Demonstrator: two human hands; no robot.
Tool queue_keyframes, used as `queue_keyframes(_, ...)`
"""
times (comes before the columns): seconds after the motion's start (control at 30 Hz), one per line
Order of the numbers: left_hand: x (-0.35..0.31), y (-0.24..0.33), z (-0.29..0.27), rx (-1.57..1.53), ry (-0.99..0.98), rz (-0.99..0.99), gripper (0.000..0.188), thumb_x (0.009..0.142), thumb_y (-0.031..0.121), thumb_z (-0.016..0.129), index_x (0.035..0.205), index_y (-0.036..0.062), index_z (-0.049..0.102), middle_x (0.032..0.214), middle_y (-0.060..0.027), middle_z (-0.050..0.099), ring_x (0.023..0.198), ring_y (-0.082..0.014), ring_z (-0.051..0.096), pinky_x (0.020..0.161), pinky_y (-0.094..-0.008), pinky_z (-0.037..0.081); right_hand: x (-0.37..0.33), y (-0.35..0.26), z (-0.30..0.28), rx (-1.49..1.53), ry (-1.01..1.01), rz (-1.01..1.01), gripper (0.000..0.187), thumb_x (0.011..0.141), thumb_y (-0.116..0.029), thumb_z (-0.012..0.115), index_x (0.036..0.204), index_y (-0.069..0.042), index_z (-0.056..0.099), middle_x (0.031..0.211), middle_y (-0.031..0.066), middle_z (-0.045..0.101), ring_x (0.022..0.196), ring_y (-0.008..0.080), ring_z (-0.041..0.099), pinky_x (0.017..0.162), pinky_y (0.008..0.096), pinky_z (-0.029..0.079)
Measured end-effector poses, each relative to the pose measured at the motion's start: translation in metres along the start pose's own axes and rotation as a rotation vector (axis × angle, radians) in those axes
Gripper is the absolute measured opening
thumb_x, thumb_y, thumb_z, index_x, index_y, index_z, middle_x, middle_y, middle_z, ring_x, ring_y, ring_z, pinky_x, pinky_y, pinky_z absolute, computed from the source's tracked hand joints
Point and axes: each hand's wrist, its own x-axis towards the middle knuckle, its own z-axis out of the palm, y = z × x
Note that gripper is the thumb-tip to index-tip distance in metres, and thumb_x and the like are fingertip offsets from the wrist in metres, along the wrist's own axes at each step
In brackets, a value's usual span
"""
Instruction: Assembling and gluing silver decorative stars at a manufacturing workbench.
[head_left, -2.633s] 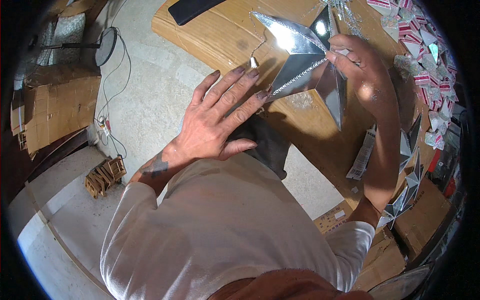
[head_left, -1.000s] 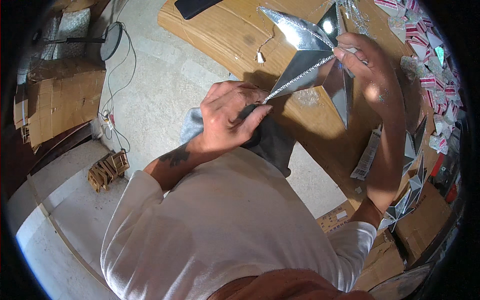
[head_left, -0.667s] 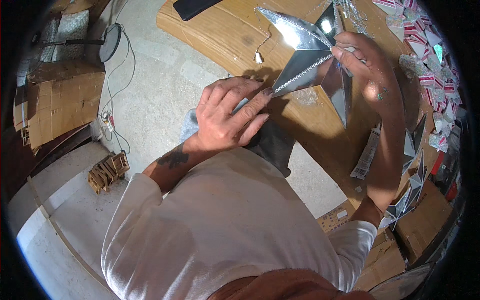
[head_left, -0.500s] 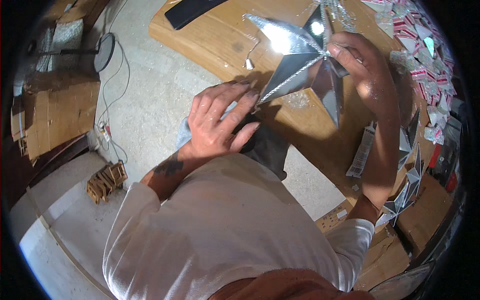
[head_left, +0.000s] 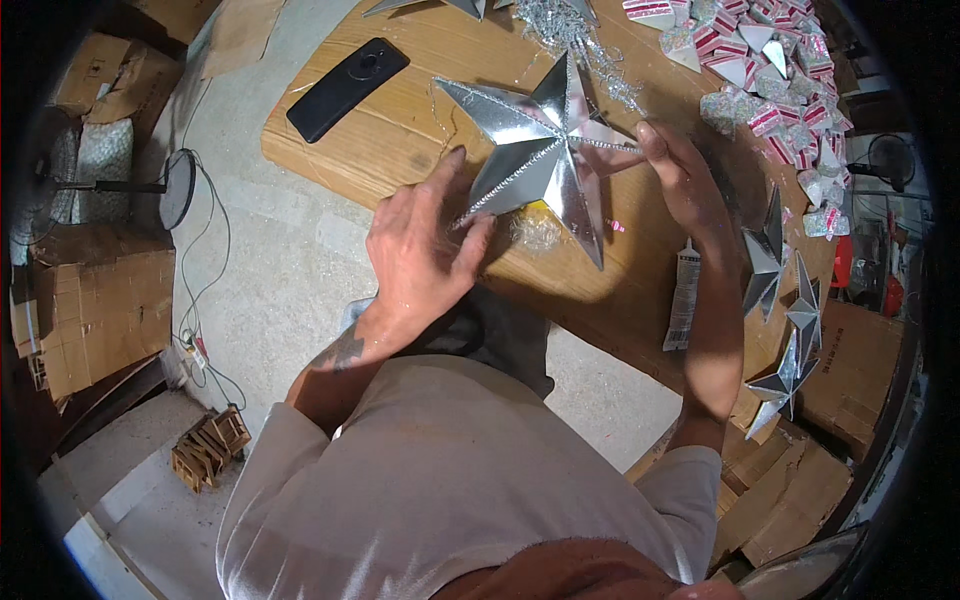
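Note:
A shiny silver five-pointed star [head_left: 522, 166] lies over the wooden table, a beaded silver trim running along two of its ridges through the centre. My right hand [head_left: 686, 182] pinches the star's right-hand point between thumb and fingers. At the lower left point, my left hand [head_left: 412, 245] has its thumb and forefinger spread, with the tip between them; its other fingers are partly hidden. A thin strand trails by the left forefinger. Beyond the star lies a heap of silver tinsel [head_left: 570, 38].
A black phone [head_left: 348, 88] rests on the wooden table [head_left: 310, 160] at the left. Several glittery red-and-white pieces [head_left: 775, 75] are piled far right. A white tube [head_left: 683, 300] lies by my right forearm, with more silver stars [head_left: 800, 318] beyond. Cardboard boxes [head_left: 105, 310] stand at left.
My right hand has gone from the star's centre to its right point, and trim now runs along that ridge. My left thumb and forefinger have spread wider. The whole view has shifted.

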Motion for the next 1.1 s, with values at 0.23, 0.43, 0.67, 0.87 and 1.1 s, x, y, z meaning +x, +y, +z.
queue_keyframes(0.23, 0.030, -0.016, -0.008, -0.092, -0.087, -0.064, 0.072, 0.081, 0.011, 0.081, 0.148, 0.0075, 0.055, 0.103, -0.0110, 0.077, 0.098, -0.0300, 0.070, 0.097, -0.0427, 0.048, -0.018, -0.007, 0.008, -0.072, -0.016, 0.095, 0.049, 0.112, -0.043, 0.049, 0.117, 0.000, 0.070, 0.106, 0.0163, 0.077, 0.101, 0.0285, 0.073, 0.097, 0.0389, 0.050)
queue_keyframes(0.43, 0.070, -0.034, -0.017, -0.195, -0.232, -0.041, 0.075, 0.079, 0.005, 0.081, 0.149, 0.0079, 0.055, 0.104, -0.0127, 0.077, 0.099, -0.0309, 0.071, 0.095, -0.0432, 0.052, -0.048, 0.024, 0.028, 0.158, 0.092, 0.109, 0.041, 0.111, -0.039, 0.055, 0.118, -0.002, 0.070, 0.098, 0.0125, 0.072, 0.096, 0.0190, 0.068, 0.091, 0.0383, 0.052)
queue_keyframes(0.67, 0.076, -0.053, -0.015, -0.253, -0.188, -0.002, 0.078, 0.078, 0.001, 0.081, 0.151, 0.0049, 0.054, 0.133, -0.0162, 0.069, 0.121, -0.0309, 0.065, 0.108, -0.0402, 0.049, -0.090, -0.017, 0.043, 0.194, 0.347, 0.081, 0.039, 0.110, -0.038, 0.059, 0.118, -0.001, 0.069, 0.099, 0.0092, 0.070, 0.093, 0.0201, 0.063, 0.089, 0.0357, 0.051)
queue_keyframes(0.87, 0.043, -0.047, -0.017, -0.075, 0.116, 0.234, 0.067, 0.088, 0.013, 0.081, 0.148, -0.0001, 0.054, 0.145, -0.0203, 0.061, 0.133, -0.0361, 0.057, 0.115, -0.0466, 0.041, -0.222, 0.007, 0.036, 0.171, 0.901, 0.413, 0.029, 0.106, -0.025, 0.067, 0.119, 0.000, 0.070, 0.099, 0.0067, 0.071, 0.092, 0.0139, 0.062, 0.085, 0.0308, 0.051)
queue_keyframes(1.1, -0.002, -0.014, 0.002, -0.188, 0.012, 0.441, 0.047, 0.089, 0.010, 0.079, 0.132, -0.0034, 0.062, 0.132, -0.0222, 0.066, 0.120, -0.0379, 0.063, 0.105, -0.0475, 0.050, -0.227, 0.056, 0.027, -0.242, 0.776, 0.566, 0.033, 0.102, -0.028, 0.070, 0.121, 0.000, 0.071, 0.102, 0.0141, 0.072, 0.090, 0.0251, 0.068, 0.084, 0.0358, 0.053)
